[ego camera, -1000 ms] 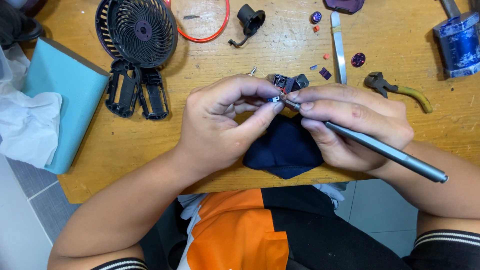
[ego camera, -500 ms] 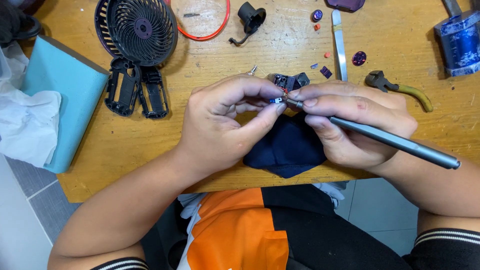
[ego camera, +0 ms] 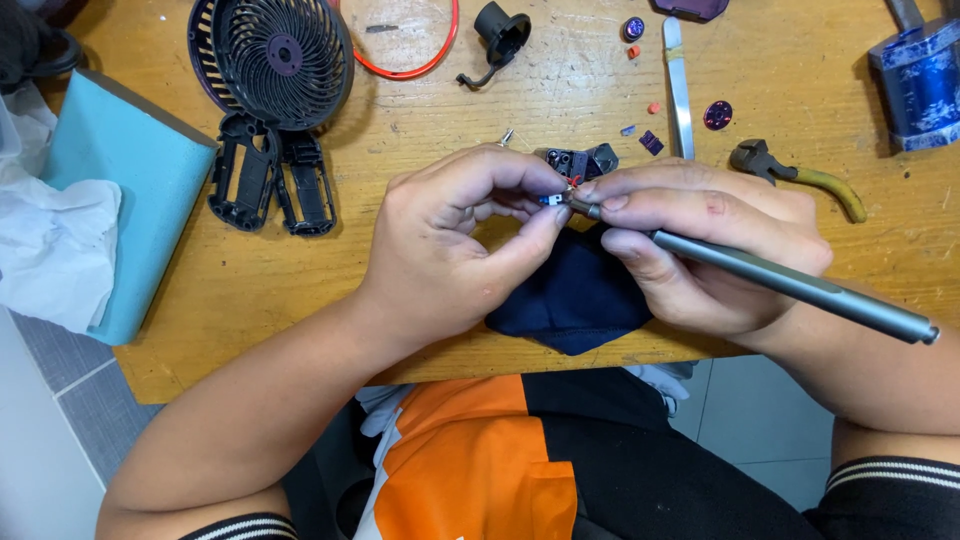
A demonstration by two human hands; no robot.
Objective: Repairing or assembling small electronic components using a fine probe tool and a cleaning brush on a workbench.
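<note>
Left hand (ego camera: 455, 245) pinches a small blue part (ego camera: 549, 200); right hand (ego camera: 705, 245) holds a grey screwdriver (ego camera: 790, 285) to it, above a dark cloth (ego camera: 575, 300) at the tabletop's (ego camera: 400, 150) near edge.

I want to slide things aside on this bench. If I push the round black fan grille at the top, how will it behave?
The fan grille looks like thin slatted plastic, so probably light and easy to slide on the wooden table. Its thin ribs may flex or snap under pressure. It lies flat, so rolling seems unlikely.
</note>
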